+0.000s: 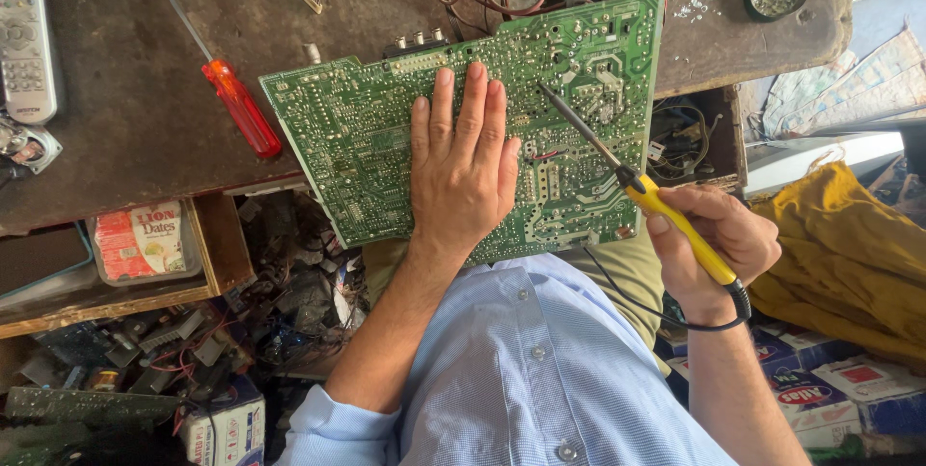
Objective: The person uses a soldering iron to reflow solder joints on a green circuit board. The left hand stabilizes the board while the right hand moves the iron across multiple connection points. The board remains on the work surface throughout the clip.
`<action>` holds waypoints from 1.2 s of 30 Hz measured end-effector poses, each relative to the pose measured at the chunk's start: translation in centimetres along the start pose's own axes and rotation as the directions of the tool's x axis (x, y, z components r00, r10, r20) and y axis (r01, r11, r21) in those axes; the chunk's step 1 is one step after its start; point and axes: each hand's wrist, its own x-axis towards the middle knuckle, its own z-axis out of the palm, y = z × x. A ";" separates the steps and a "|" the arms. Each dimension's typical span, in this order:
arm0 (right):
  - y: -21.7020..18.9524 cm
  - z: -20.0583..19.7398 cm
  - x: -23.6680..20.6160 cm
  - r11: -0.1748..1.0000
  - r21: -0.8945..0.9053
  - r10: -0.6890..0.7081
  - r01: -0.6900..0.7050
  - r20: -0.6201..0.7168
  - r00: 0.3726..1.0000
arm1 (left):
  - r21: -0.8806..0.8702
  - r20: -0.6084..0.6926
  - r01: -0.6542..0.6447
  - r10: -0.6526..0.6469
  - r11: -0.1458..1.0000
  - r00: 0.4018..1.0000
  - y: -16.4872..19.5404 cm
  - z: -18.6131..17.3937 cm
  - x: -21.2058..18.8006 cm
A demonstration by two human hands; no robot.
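Cluttered workbench, green circuit board pinned under flat, open left hand.
Right hand grips yellow soldering iron, tip at three o'clock of the fingers — a slip could burn them.

Circuit board: green lacquered face, semi-gloss, studded with dull silver solder points. Soldering iron: glossy yellow plastic handle, dark matt metal shaft, black rubbery cord. Screwdriver, far left: translucent red plastic grip, shiny; thin bright steel shank. Workbench: worn wood, matt brown, scuffed and stained. Remote control: grey matt plastic. Shirt, near: pale blue woven cloth, fine texture, plastic buttons. Mustard cloth, right: soft, creased.
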 end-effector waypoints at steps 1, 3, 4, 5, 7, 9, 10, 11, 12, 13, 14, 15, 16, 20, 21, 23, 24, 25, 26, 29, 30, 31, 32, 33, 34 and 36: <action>0.0 0.0 0.0 1.000 0.004 -0.002 0.002 -0.001 1.000 | -0.003 -0.002 0.000 0.000 1.000 1.000 0.0 0.0 0.0; -0.1 -0.1 -0.1 0.998 0.049 0.037 -0.038 0.011 0.999 | 0.006 0.003 0.000 0.000 1.000 1.000 0.0 -0.1 0.0; -0.2 -0.2 -0.2 0.996 0.070 0.058 -0.059 0.017 0.998 | 0.009 0.007 0.000 0.000 1.000 1.000 0.0 -0.1 0.0; -0.3 -0.2 -0.3 0.992 0.108 0.071 -0.070 -0.006 0.997 | 0.005 0.004 0.001 -0.001 1.000 1.000 0.0 0.0 0.0; -0.3 -0.1 -0.4 0.978 0.190 0.095 -0.085 -0.047 0.994 | 0.001 -0.005 0.004 -0.004 1.000 1.000 0.0 0.0 0.0; -0.3 -0.2 -0.5 0.976 0.198 0.101 -0.089 -0.055 0.993 | 0.002 0.001 0.003 -0.003 1.000 1.000 0.0 0.0 0.0; -0.2 -0.2 -0.4 0.976 0.201 0.101 -0.087 -0.061 0.993 | 0.002 0.000 0.000 0.000 1.000 1.000 0.0 -0.1 0.0; -0.2 -0.2 -0.4 0.980 0.186 0.085 -0.074 -0.057 0.995 | 0.002 0.001 0.000 0.000 1.000 1.000 0.0 -0.1 0.0; -0.2 -0.3 -0.4 0.984 0.170 0.071 -0.062 -0.052 0.996 | 0.002 0.003 0.000 -0.001 1.000 1.000 0.0 -0.1 0.0; -0.2 -0.3 -0.3 0.984 0.166 0.067 -0.058 -0.049 0.997 | 0.004 0.005 0.002 -0.002 1.000 1.000 0.0 -0.1 0.0; -0.2 -0.3 -0.3 0.985 0.162 0.062 -0.054 -0.046 0.997 | 0.003 0.003 0.002 -0.002 1.000 1.000 0.0 -0.1 0.0; -0.2 -0.3 -0.3 0.984 0.170 0.068 -0.059 -0.047 0.997 | 0.002 0.002 0.002 -0.002 1.000 1.000 0.0 -0.1 0.0; -0.2 -0.3 -0.3 0.983 0.170 0.073 -0.065 -0.045 0.996 | 0.001 0.002 0.002 -0.002 1.000 1.000 0.0 -0.1 0.0; -0.4 -0.3 -0.4 0.985 0.144 0.097 -0.091 -0.032 0.995 | -0.004 -0.001 0.000 0.000 1.000 1.000 0.0 -0.1 0.0; -0.5 -0.3 -0.4 0.986 0.130 0.106 -0.101 -0.028 0.994 | -0.002 0.000 0.000 0.000 1.000 1.000 0.0 -0.1 0.0; -0.5 -0.2 -0.4 0.987 0.117 0.116 -0.113 -0.023 0.993 | 0.003 -0.001 0.000 0.000 1.000 1.000 0.0 -0.1 0.0; -0.5 -0.2 -0.5 0.986 0.117 0.119 -0.115 -0.022 0.993 | 0.004 -0.001 -0.001 0.001 1.000 1.000 0.0 -0.1 0.0; -0.5 -0.1 -0.5 0.986 0.116 0.121 -0.118 -0.022 0.992 | 0.006 -0.001 -0.002 0.002 1.000 1.000 0.0 -0.1 0.0; -0.4 -0.1 -0.5 0.985 0.121 0.122 -0.119 -0.024 0.992 | 0.004 0.002 0.001 -0.001 1.000 1.000 0.0 -0.1 0.0; -0.3 0.1 -0.5 0.984 0.131 0.125 -0.120 -0.028 0.992 | 0.001 0.007 0.005 -0.005 1.000 1.000 0.1 -0.2 0.0; -0.3 0.2 -0.4 0.984 0.128 0.125 -0.120 -0.028 0.992 | 0.001 0.005 0.004 -0.004 1.000 1.000 0.0 -0.2 0.0; -0.2 0.2 -0.4 0.985 0.126 0.124 -0.119 -0.029 0.992 | 0.002 0.002 0.003 -0.003 1.000 1.000 0.0 -0.2 0.0; -0.2 0.3 -0.4 0.985 0.120 0.124 -0.120 -0.029 0.992 | 0.000 0.001 0.004 -0.004 1.000 1.000 0.0 -0.1 0.0; -0.2 0.3 -0.4 0.986 0.114 0.125 -0.121 -0.030 0.992 | -0.002 0.000 0.005 -0.005 1.000 1.000 0.0 -0.1 0.0; -0.2 0.3 -0.3 0.987 0.108 0.126 -0.122 -0.031 0.992 | -0.004 0.000 0.006 -0.006 1.000 1.000 0.0 -0.1 0.0; -0.2 0.4 -0.3 0.988 0.103 0.122 -0.119 -0.030 0.992 | -0.010 -0.005 0.002 -0.002 1.000 1.000 0.0 -0.1 0.0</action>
